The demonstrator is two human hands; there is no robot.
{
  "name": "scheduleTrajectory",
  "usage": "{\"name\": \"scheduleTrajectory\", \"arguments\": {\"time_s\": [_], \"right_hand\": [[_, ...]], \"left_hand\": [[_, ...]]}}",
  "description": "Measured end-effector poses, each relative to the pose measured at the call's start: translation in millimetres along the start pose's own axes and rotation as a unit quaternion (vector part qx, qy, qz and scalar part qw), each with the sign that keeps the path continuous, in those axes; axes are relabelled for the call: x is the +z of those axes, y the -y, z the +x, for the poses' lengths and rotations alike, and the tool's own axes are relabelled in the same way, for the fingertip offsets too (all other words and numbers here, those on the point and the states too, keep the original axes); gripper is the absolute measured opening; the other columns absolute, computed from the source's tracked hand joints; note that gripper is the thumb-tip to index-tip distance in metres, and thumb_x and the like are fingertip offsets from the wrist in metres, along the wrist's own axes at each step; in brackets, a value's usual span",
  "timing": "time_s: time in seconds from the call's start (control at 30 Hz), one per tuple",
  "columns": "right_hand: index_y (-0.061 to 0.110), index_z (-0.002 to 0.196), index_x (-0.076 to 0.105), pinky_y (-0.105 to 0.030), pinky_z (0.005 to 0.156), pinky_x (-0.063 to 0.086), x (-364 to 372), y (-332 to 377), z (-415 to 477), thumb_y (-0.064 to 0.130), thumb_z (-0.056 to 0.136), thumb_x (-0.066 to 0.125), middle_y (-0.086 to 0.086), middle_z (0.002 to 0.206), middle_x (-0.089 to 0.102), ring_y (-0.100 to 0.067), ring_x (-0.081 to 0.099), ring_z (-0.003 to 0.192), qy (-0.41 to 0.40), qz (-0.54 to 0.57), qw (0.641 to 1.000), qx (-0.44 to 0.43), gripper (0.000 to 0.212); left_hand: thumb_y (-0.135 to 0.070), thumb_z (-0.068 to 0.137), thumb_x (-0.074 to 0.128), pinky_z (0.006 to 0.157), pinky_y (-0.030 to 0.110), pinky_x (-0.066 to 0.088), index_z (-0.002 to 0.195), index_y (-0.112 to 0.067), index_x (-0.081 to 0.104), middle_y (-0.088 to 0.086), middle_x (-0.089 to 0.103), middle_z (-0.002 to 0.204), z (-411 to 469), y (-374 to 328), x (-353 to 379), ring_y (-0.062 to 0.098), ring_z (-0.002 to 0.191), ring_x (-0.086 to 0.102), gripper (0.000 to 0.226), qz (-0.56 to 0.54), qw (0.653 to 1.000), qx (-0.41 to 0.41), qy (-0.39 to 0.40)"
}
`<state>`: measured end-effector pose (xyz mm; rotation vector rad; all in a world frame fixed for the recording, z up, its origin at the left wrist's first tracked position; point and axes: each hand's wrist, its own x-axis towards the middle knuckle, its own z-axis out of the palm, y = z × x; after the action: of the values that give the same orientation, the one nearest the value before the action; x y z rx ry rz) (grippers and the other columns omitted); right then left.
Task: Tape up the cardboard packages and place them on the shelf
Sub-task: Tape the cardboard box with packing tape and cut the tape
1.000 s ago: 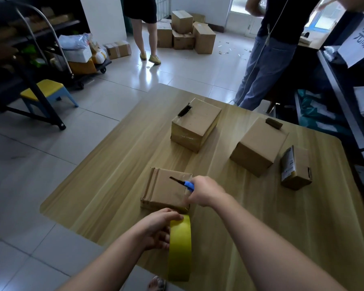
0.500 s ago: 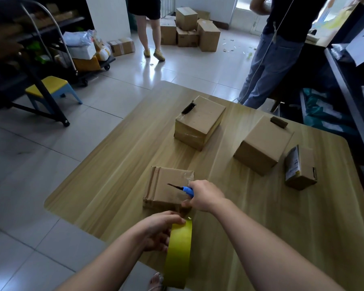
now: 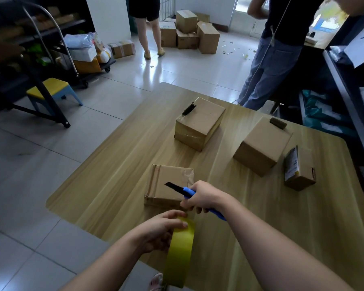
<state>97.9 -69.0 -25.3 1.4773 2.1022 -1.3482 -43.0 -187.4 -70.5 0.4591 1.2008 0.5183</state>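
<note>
A small flat cardboard package (image 3: 166, 183) lies near the table's front edge, its top wrinkled with tape. My right hand (image 3: 202, 197) grips a blue utility knife (image 3: 187, 193) whose black blade points left over that package. Just below it, my left hand (image 3: 160, 232) holds a big roll of yellow tape (image 3: 180, 250) upright at the table's edge. Three more cardboard boxes stand farther back: one in the middle (image 3: 199, 123), a larger one to the right (image 3: 263, 145), and a small labelled one (image 3: 299, 169) at the far right.
The wooden table (image 3: 118, 164) has rounded corners. A person in jeans (image 3: 269, 59) stands at its far right corner; another person (image 3: 149, 24) stands farther off by stacked boxes (image 3: 189, 30). A yellow stool (image 3: 53, 91), a loaded cart (image 3: 86, 57) and dark shelving (image 3: 349, 85) flank the floor.
My right hand has drawn back toward me and lifted the knife, so more of the blue handle shows. The tape roll and my left hand have shifted slightly nearer the package.
</note>
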Motion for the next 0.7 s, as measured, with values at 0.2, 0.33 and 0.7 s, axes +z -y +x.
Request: {"name": "scheduleTrajectory", "arguments": {"time_s": [0.2,0.33,0.7], "right_hand": [[0.016,0.095,0.070,-0.019,0.054,0.048,-1.7,-6.4,-4.8,0.020,0.080,0.077,-0.002,0.087,0.069,-0.009,0.061,0.062,0.063,-0.016,0.998,0.013,0.018],[0.015,0.097,0.069,-0.019,0.058,0.050,-0.1,-10.9,-6.7,0.017,0.081,0.076,-0.002,0.088,0.067,-0.010,0.059,0.065,0.058,-0.013,0.998,0.024,0.018],[0.015,0.101,0.064,-0.019,0.054,0.048,-6.6,-28.8,-21.1,0.026,0.086,0.073,-0.003,0.084,0.068,-0.009,0.057,0.061,0.018,0.124,0.991,0.044,0.021]], "left_hand": [[-0.040,0.057,0.082,0.077,0.040,0.048,0.113,-0.038,0.063,0.026,0.057,0.127,-2.2,-0.8,1.6,0.032,0.096,0.057,0.060,0.034,0.999,0.005,0.010],[-0.035,0.064,0.081,0.082,0.045,0.049,0.117,-0.036,0.058,0.022,0.060,0.123,-4.6,-3.8,7.8,0.033,0.097,0.061,0.057,0.052,0.998,0.013,0.020],[-0.037,0.093,0.060,0.056,0.030,0.054,0.124,-0.033,0.051,0.010,0.058,0.106,-9.9,-15.3,23.5,0.017,0.066,0.058,0.032,0.126,0.991,0.046,0.017]]}}
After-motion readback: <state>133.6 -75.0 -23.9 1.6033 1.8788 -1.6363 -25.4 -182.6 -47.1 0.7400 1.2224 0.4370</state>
